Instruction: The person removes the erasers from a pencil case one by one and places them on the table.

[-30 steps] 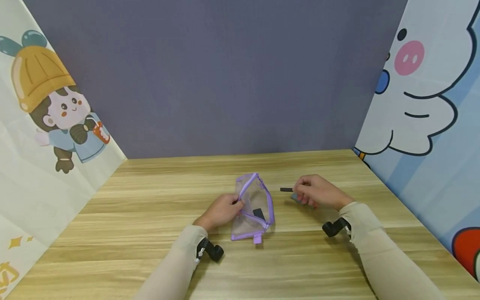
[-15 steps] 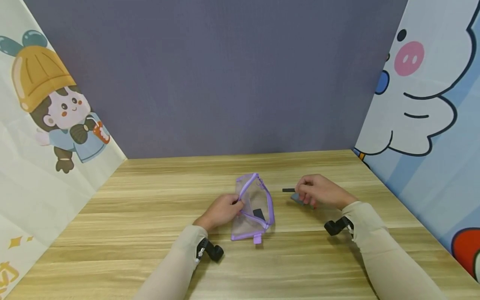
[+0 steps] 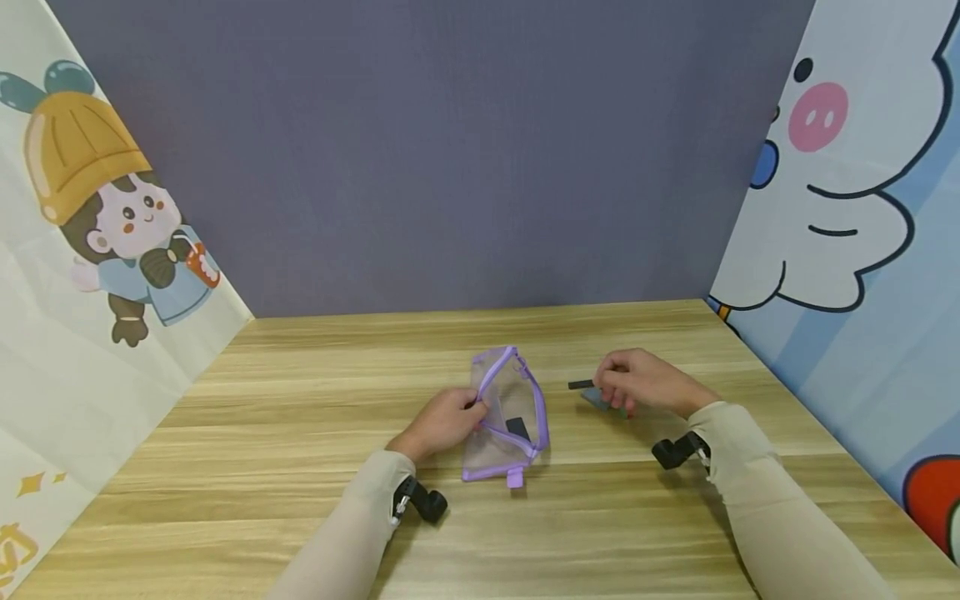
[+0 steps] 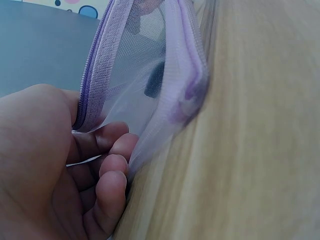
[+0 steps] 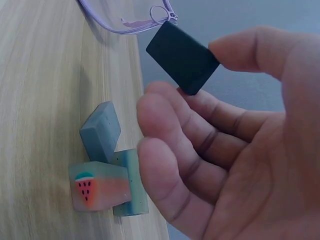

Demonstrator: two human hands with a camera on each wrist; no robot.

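My left hand point(image 3: 442, 421) pinches the near-left rim of a mesh zipper pouch point(image 3: 471, 460) with purple trim, and its mouth gapes. A dark block point(image 3: 517, 428) lies inside the pouch. To the right of it, my right hand point(image 3: 647, 383) holds a flat black eraser point(image 5: 182, 57) between thumb and index finger, raised off the table. Below that hand in the right wrist view sit a grey-blue eraser point(image 5: 100, 131), a translucent eraser with a watermelon picture point(image 5: 100, 189) and a teal one point(image 5: 134, 184), close together. In the head view the hand hides most of these.
The wood-grain table point(image 3: 300, 517) runs back to a dark grey panel point(image 3: 450, 167). Cartoon-printed sheets stand at the left point(image 3: 90, 250) and right point(image 3: 832, 208) sides.
My right hand has shifted slightly right, and the black eraser in it has moved along and tilted a little. The left hand and the pouch stay put.
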